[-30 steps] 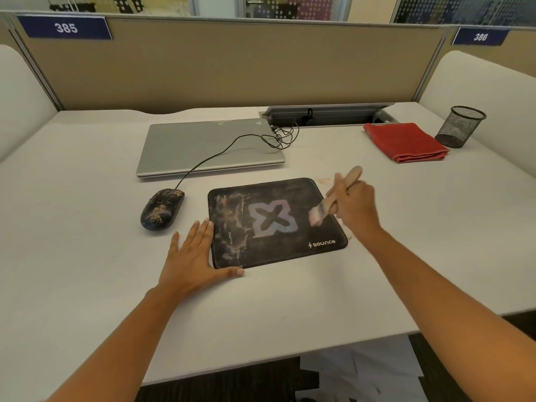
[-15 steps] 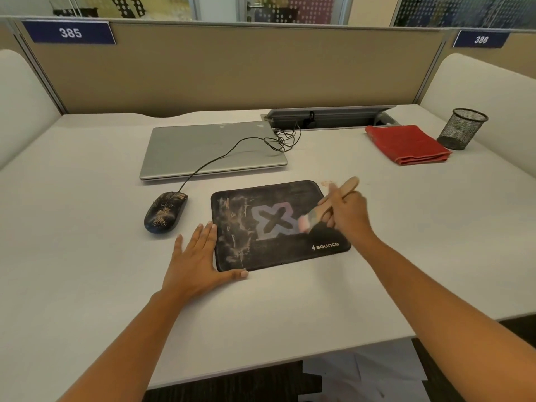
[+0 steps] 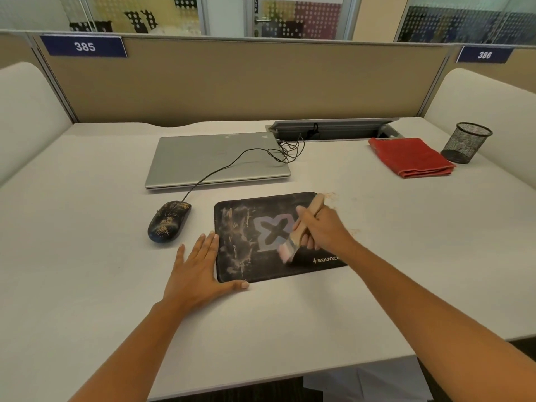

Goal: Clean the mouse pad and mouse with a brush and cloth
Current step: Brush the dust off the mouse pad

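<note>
Mouse (image 3: 169, 221): black, flecked with tan dust, on the desk (image 3: 87, 256) left of the mouse pad (image 3: 249, 256), not touching it. Its cord runs over a closed laptop (image 3: 208, 161) behind the pad. Left hand (image 3: 197, 274) lies flat at the pad's near-left corner, fingers straight along the left edge, thumb against the near edge. Pad's left half is dusty. Right hand (image 3: 324, 230) is over the pad's right half, fingers wrapped round the brush (image 3: 292, 242) handle, bristles on the pad. Red cloth (image 3: 412, 156), folded, lies well behind and right of the pad, beside 1 mesh cup (image 3: 465, 142).
</note>
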The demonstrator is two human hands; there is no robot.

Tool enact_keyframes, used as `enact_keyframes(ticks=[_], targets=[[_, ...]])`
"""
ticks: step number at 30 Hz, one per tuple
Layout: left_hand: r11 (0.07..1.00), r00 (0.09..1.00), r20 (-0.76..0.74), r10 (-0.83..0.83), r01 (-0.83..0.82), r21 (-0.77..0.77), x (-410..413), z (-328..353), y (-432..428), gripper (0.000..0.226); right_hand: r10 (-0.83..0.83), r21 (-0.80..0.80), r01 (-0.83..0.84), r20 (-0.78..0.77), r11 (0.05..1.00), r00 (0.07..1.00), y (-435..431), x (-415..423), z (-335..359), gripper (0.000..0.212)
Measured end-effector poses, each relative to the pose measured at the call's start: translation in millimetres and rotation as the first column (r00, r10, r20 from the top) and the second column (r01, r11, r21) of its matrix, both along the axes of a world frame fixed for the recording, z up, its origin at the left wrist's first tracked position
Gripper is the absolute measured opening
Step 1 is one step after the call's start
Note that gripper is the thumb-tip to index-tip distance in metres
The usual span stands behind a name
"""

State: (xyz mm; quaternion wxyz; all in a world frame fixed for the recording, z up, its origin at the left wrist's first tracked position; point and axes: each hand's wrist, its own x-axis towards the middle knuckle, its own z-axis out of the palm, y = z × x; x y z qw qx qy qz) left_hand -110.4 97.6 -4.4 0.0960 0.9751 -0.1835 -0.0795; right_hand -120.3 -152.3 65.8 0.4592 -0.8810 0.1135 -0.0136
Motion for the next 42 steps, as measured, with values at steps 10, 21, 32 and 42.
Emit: enact_keyframes(ticks=[10, 21, 32, 42], targets=[[1.0, 1.0, 0.0, 0.014, -0.014, 0.024, 0.3, 0.7, -1.6, 0.143, -0.006, -0.243, 0.04, 0.139, 0.969, 0.99, 3.2, -7.4, -4.7, 0.054], [1.0, 1.0, -0.016, 0.021, -0.02, 0.005, -1.5, 3.3, -2.6, 0.145, -0.123, -0.252, 0.177, 0.218, 0.951, 0.968, -28.7, 26.0, 4.6, 0.044], [1.0, 1.0, -0.016, 0.025, -0.025, 0.007, -0.8, 3.0, -2.5, 0.144, 0.048, 0.011, -0.048, -0.019, 0.999, 0.999, -1.5, 30.9, 7.5, 0.039], [0.999, 0.999, -0.014, 0.032, -0.032, 0.033, -0.9, 5.0, -3.1, 0.143, -0.051, -0.167, 0.063, 0.078, 0.984, 0.996, -29.6, 39.5, -0.8, 0.043]])
